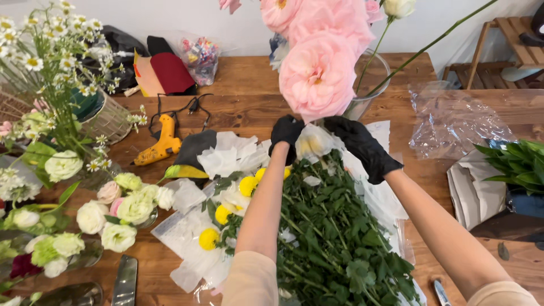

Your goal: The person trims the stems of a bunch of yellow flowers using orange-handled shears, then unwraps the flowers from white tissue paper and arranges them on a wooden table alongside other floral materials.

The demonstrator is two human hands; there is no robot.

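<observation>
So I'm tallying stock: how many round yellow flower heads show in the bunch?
4, beside the left forearm: yellow flower heads at, and one partly hidden. More may lie under the leafy stems.

We see a broad brown plank-wood surface (249,76) under soft, even light. Behind its far edge stands a plain white wall (170,17). Right of the surface, beside that wall, stands a slatted pale wooden stool (513,31).
</observation>
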